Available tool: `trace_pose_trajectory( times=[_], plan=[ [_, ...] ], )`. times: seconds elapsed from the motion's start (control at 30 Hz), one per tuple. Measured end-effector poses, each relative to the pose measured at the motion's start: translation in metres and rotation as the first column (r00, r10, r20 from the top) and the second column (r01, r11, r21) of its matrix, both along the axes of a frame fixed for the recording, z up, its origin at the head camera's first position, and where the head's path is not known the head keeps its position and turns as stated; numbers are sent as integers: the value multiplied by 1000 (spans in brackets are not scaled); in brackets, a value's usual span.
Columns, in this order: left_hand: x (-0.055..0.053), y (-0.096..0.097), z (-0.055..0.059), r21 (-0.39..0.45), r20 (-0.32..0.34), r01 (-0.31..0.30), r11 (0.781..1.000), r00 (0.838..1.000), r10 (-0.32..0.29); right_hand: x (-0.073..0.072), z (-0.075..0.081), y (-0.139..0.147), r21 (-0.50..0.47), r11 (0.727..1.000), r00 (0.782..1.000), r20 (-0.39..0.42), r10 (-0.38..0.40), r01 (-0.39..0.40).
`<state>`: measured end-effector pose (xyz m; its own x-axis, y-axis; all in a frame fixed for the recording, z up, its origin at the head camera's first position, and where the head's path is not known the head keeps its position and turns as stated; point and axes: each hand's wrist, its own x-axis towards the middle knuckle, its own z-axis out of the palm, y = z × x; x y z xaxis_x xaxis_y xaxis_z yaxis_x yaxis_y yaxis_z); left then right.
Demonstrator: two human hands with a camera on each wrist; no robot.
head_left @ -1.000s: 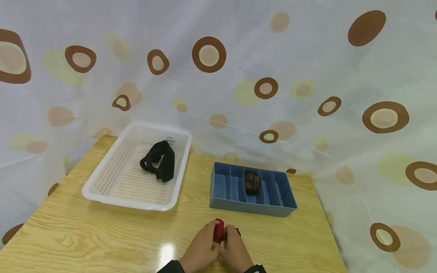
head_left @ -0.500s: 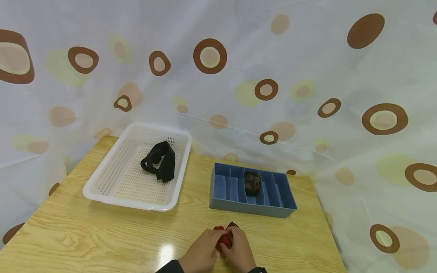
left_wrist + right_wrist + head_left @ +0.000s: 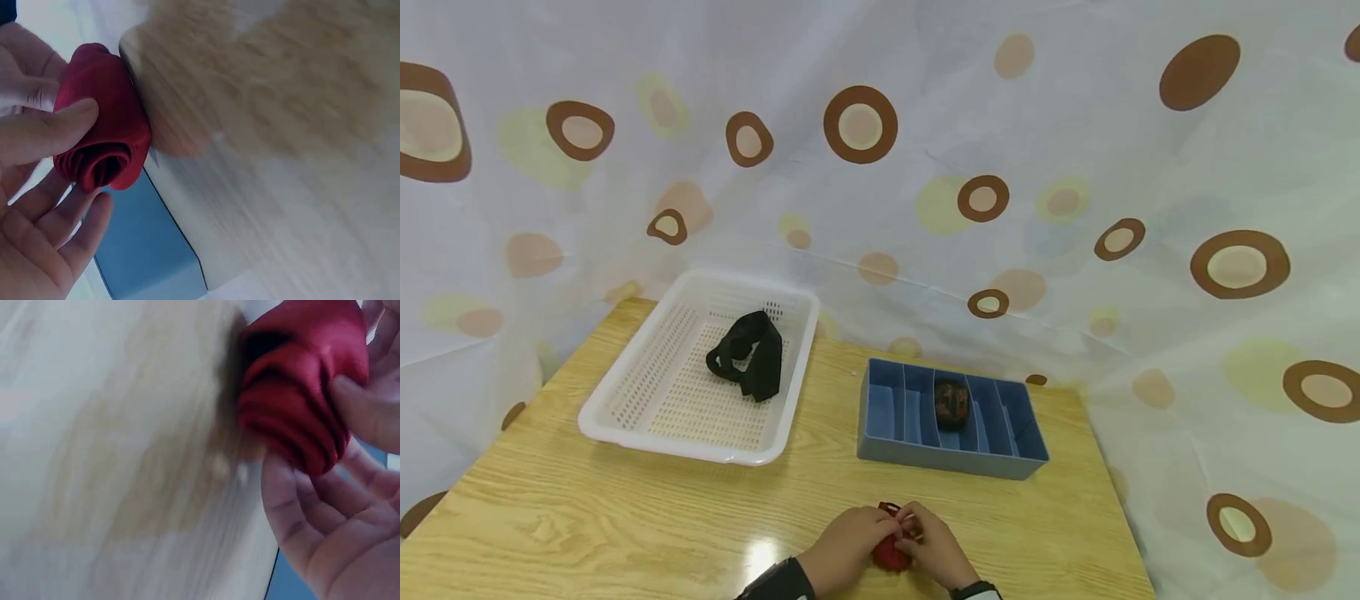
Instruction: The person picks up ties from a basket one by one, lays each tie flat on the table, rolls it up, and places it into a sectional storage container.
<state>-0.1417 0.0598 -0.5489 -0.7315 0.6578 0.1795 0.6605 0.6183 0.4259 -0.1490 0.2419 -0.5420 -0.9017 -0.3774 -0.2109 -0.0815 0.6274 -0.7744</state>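
A rolled-up red necktie (image 3: pixel 890 557) is between both hands, low over the front of the table. My left hand (image 3: pixel 844 546) grips one side of the roll; in the left wrist view its thumb lies across the red cloth (image 3: pixel 103 106) and the fingers curl beneath. A spiral of wound layers shows at the roll's end there. My right hand (image 3: pixel 940 552) pinches the other side, with its thumb on the folded layers (image 3: pixel 297 406) and fingers underneath in the right wrist view. A small dark loop of the tie sticks up beyond the fingertips in the head view.
A white perforated basket (image 3: pixel 593 417) at the back left holds a loose black necktie (image 3: pixel 765 364). Right of it stands a blue divided box (image 3: pixel 940 457), with a dark patterned roll (image 3: pixel 952 403) in its middle compartment. A spotted curtain (image 3: pixel 865 208) hangs behind the wooden table (image 3: pixel 647 517).
The red necktie has been turned and wound in the fingers, its end now tucked into a rounder roll. Both hands shifted slightly. The basket and box stay put.
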Motion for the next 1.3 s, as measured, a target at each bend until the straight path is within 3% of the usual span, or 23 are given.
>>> trace_pose_trajectory(
  times=[0.17, 0.43, 0.57, 0.87, 1.1, 1.2, 1.3],
  plan=[
    [-6, 0, 5, 22, 66, -26, 999, 998, 25, 4, -3, 2, -22, 999, 999, -20, -34, 33],
    [-17, -11, 1, 69, 183, -15, 998, 983, 2, -7, 0, -2, 18, 993, 993, -16, 120, -120],
    [-22, -16, -2, 90, 223, -12, 996, 975, -9, -16, 0, -2, -2, 986, 986, 31, 165, -165],
    [-18, -24, -7, 130, 236, 10, 992, 971, -41, -16, -1, -9, -121, 990, 989, 119, 90, -76],
    [-16, -30, -10, 210, 267, -12, 978, 963, -45, -13, 3, -14, -90, 993, 995, 51, 85, -80],
    [-18, -32, -9, 227, 321, -23, 974, 946, -53, -12, 8, -17, -64, 993, 995, 5, 96, -96],
    [-21, -35, -8, 271, 400, -27, 962, 912, -88, -12, 14, -20, -59, 992, 993, -39, 107, -109]
  ],
)
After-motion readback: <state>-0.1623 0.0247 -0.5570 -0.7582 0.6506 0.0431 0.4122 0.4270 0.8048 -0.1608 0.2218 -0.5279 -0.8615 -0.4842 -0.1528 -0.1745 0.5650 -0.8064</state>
